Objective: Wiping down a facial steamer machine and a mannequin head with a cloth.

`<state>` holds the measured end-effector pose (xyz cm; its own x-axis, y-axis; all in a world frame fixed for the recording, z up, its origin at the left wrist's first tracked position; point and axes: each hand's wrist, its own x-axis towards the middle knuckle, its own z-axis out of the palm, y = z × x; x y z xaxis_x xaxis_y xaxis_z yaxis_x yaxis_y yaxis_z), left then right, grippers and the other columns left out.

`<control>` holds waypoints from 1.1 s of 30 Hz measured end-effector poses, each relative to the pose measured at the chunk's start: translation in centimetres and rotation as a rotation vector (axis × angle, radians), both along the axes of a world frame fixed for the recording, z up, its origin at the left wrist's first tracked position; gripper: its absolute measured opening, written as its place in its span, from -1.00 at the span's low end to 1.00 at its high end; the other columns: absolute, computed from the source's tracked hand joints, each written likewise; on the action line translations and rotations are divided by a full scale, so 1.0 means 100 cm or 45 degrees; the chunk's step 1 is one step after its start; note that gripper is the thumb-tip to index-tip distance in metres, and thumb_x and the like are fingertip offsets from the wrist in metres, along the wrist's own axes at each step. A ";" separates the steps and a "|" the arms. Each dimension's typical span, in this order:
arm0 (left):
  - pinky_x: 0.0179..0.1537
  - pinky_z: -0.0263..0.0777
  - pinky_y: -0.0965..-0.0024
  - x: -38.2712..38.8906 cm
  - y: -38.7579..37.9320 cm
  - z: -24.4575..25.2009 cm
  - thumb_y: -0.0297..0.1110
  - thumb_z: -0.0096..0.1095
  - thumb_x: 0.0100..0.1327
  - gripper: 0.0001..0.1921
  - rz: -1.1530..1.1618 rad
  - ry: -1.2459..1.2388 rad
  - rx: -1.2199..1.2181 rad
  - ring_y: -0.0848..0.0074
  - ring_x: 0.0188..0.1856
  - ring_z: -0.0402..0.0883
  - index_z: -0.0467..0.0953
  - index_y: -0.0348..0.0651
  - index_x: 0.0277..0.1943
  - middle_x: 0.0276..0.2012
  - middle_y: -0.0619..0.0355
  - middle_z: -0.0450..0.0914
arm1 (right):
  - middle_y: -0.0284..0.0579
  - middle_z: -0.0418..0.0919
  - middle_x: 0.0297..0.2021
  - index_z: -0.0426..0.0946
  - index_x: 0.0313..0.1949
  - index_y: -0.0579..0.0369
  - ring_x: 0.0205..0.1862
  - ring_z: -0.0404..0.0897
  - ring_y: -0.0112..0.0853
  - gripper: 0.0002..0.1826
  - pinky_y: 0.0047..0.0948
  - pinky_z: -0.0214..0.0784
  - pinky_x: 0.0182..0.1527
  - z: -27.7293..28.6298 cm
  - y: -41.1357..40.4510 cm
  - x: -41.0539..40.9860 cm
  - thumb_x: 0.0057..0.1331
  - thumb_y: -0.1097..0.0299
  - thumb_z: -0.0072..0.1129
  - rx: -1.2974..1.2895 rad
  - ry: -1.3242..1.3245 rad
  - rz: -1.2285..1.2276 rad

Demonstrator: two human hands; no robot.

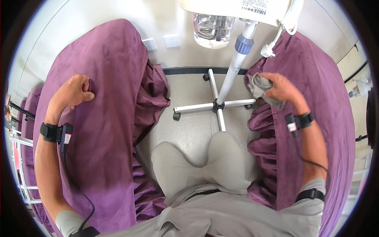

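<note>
On the left, my left hand (75,91) rests curled on a bed with a purple cover (109,89). Its fingers are folded under and nothing shows in them. A crumpled grey cloth (257,86) is gripped in my right hand (279,87), at the inner edge of a second purple-covered bed (319,97). Part of the cloth hangs below the fingers. Each wrist wears a black strap with a small wired device.
Between the beds stands a wheeled steamer-like appliance (219,6) with a clear jar (213,29). Its pole (232,71) rises from a castor base (219,105) on the grey floor (186,139). A white plug (268,51) dangles beside it. Wall sockets (171,41) sit behind.
</note>
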<state>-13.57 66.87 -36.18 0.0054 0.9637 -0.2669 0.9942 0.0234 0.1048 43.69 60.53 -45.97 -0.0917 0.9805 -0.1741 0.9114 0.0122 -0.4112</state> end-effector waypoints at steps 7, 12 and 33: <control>-0.42 0.30 0.17 -0.018 0.026 -0.023 -0.46 0.44 -0.01 -0.64 -0.375 -0.057 0.221 0.32 -0.49 0.30 0.26 -0.26 -0.47 -0.58 0.01 0.28 | 0.06 0.69 -0.05 0.56 0.20 0.08 0.00 0.66 -0.02 -0.29 -0.15 0.49 0.09 0.074 -0.043 0.035 -0.08 0.53 0.34 0.182 -0.475 0.162; -0.65 0.30 0.26 -0.019 0.028 -0.020 -0.60 0.39 -0.04 -0.66 0.069 -0.133 0.091 0.38 -0.60 0.44 0.25 -0.18 -0.42 -0.58 0.09 0.31 | 0.18 0.60 -0.08 0.44 0.33 0.02 0.02 0.60 0.07 -0.26 -0.06 0.45 0.08 0.053 -0.067 0.058 0.10 0.31 0.38 0.168 -0.246 0.107; -0.30 0.43 -0.02 -0.016 0.029 0.052 -0.32 0.49 0.06 -0.69 -0.343 -0.078 0.298 -0.07 -0.32 0.59 0.43 -0.26 -0.36 -0.46 -0.09 0.57 | 0.20 0.52 -0.10 0.42 0.24 0.27 -0.07 0.55 0.12 -0.29 -0.14 0.42 0.03 0.092 -0.114 0.058 0.01 0.55 0.29 0.445 0.184 0.042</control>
